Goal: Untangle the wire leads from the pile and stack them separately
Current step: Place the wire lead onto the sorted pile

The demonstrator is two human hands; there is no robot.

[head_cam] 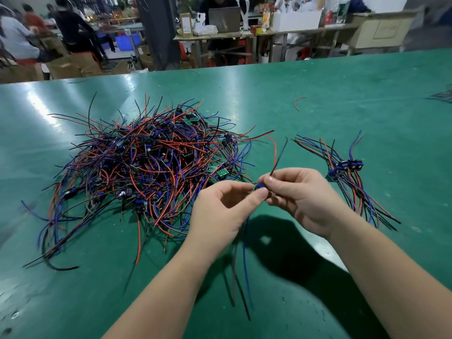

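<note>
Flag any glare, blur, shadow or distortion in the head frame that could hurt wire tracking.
Head view: glare streaks the green table beyond the pile. Head view: the tails of the wire lead pinched by the left hand and right hand are motion-blurred. Head view: the hands cast a dark shadow on the table nearer the camera. Head view: the wide angle bows the table's far edge, and the background is soft.

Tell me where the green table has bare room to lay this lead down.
Bare strip between the tangled pile and the sorted stack, beyond the held lead. Wide bare table right of the stray red wire. Crowded: the pile, and the stack's trailing ends.
</note>
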